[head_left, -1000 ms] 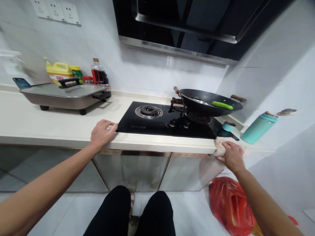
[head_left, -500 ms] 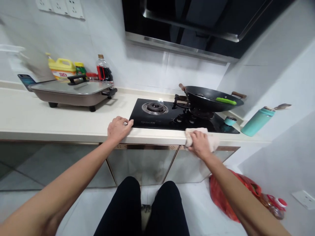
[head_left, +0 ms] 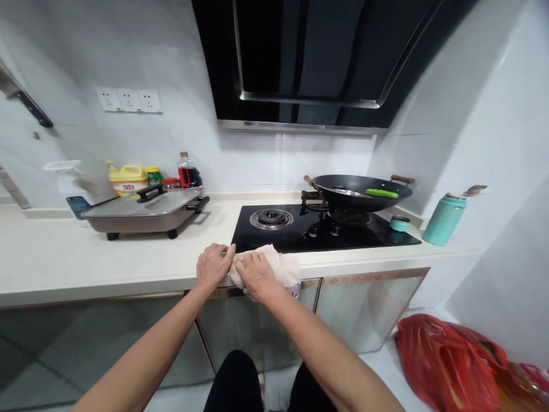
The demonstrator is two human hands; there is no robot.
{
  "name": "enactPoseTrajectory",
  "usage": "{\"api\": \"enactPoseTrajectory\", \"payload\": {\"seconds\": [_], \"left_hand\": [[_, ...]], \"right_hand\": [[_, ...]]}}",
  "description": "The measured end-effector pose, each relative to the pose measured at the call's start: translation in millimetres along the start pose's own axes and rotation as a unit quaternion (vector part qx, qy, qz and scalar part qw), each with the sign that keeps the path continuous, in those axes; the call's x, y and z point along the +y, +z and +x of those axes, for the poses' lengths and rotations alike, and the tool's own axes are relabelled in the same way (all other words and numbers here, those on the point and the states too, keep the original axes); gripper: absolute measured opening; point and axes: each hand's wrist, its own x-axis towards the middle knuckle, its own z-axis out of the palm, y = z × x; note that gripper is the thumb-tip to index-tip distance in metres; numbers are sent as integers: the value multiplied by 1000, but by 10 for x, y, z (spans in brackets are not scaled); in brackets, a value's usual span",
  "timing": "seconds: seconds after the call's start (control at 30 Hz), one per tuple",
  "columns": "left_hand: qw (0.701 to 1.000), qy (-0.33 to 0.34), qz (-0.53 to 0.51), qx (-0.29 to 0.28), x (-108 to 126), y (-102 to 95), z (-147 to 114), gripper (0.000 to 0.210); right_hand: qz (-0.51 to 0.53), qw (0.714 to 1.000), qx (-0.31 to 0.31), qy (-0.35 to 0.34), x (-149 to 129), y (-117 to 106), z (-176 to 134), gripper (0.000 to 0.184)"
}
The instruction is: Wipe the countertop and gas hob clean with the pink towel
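My right hand [head_left: 258, 276] presses a folded pale pink cloth [head_left: 286, 269] onto the counter's front edge, just below the left part of the black gas hob [head_left: 295, 229]. The cloth's end hangs over the edge. Close beside it, my left hand [head_left: 213, 265] rests at the hob's front left corner with its fingers curled. Something small and shiny shows between thumb and fingers, too small to name. A black wok [head_left: 347, 194] with wooden handles sits on the right burner, a green-handled utensil [head_left: 381, 193] lying in it.
Left on the counter [head_left: 38, 257] stands a lidded electric pan [head_left: 141, 220], with a spray bottle [head_left: 72, 191] and several bottles behind. A turquoise flask [head_left: 445, 220] and its small cup [head_left: 400, 223] stand right. The range hood [head_left: 300, 63] hangs above; a red bag [head_left: 446, 360] lies on the floor.
My right hand has slid the cloth leftward along the counter's front edge, from below the wok to beside my left hand. My left hand stays at the hob's corner; the camera view has tilted up.
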Motion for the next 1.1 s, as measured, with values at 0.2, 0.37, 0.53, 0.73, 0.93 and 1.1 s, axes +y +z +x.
{"api": "enactPoseTrajectory", "payload": {"seconds": [0.2,0.37,0.53,0.73,0.93,1.1], "left_hand": [[999,-16,34,5,-5,8,-23,48],[999,-29,41,-1,31,-22,-49,48],[998,-30,47,-13,75,-42,-69,46],[999,-27,41,-15,103,-53,-88,44],[1000,-17,25,1,133,-55,-89,43],[1000,-25,-3,9,155,-25,-82,41]], "right_hand": [[11,1000,4,-16,245,-34,-291,79],[10,999,6,30,798,-90,-815,82],[-9,995,1,98,1494,-44,-1437,79],[-108,970,-43,213,2462,20,-2340,73],[-115,883,-146,430,3214,-34,-3092,75],[-136,907,-163,363,2869,-145,-2760,67]]}}
